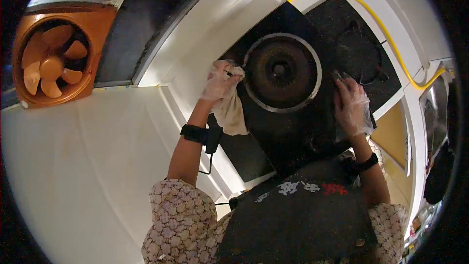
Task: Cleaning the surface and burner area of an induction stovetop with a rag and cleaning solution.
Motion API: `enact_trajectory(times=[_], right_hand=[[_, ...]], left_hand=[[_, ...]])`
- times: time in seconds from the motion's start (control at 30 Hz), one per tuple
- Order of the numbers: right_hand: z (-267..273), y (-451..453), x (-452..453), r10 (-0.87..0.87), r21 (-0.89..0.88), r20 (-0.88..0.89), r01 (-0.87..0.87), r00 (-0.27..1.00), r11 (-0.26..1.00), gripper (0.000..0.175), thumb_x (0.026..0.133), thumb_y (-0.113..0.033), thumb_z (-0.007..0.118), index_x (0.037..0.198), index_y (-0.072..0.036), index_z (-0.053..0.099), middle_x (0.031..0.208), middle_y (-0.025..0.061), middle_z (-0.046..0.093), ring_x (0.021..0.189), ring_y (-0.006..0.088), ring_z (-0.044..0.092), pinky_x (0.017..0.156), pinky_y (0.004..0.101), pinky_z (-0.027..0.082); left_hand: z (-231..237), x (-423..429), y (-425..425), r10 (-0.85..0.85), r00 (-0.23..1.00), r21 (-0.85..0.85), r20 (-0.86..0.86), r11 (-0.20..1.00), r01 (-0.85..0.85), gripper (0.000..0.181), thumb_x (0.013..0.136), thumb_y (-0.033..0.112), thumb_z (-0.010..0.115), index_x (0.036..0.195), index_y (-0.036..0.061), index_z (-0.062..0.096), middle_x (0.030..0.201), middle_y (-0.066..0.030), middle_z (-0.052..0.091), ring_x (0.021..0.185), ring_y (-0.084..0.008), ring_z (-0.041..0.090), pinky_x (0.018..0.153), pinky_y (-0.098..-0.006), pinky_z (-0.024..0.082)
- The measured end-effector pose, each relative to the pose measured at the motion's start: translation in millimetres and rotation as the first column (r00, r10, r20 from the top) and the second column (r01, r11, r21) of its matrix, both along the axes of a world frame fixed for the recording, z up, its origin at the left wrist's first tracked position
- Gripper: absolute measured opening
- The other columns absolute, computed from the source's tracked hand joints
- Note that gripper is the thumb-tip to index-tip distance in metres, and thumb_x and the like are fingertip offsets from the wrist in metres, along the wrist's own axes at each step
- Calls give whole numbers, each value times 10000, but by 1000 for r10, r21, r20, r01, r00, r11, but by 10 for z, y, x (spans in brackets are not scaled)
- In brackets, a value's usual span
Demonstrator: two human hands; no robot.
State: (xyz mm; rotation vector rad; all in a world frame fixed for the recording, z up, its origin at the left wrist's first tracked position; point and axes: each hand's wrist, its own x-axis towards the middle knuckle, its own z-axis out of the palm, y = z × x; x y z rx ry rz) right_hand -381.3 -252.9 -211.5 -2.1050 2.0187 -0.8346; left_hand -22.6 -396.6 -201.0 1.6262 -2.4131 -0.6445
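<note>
A black gas cooktop (293,128) lies before me, with a dark round burner (279,69) inside a pale metal ring. My left hand (221,80), in a clear plastic glove, is closed on a pale cloth (231,115) at the cooktop's left edge, beside the ring; the cloth hangs down from it. My right hand (351,106), gloved the same way, rests with slightly spread fingers on the cooktop's right part, below a second burner area with a dark pan support (361,57). Whether anything lies under its fingertips is too dark to tell.
A yellow gas hose (373,14) curves behind the cooktop and down its right side. White tiled wall (205,25) rises at the back left. An orange exhaust fan (51,66) is at the upper left. A metal sink-like surface (434,99) shows at the far right.
</note>
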Motion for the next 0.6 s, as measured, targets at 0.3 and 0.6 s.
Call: enact_trajectory(times=[0.3, 0.6], right_hand=[[148, -47, 71, 24, 103, -71, -16, 997, 995, 398, 722, -26, 521, 1115, -89, 509, 1079, 146, 473, 959, 327, 468, 817, 427, 386], [180, -40, -9, 40, 143, -57, -32, 998, 989, 430, 721, -30, 522, 1144, -101, 496, 1096, 135, 481, 950, 317, 485, 800, 414, 402]], left_hand=[[-7, -360, -553, 25, 995, -49, 96, 999, -21, 490, 746, 373, 606, 1121, 107, 436, 1083, -162, 471, 1014, -363, 458, 869, -428, 377], [152, -364, -171, 8, 990, -137, 140, 990, 11, 397, 788, 297, 556, 1120, 105, 453, 1038, -119, 515, 977, -313, 476, 865, -402, 378]])
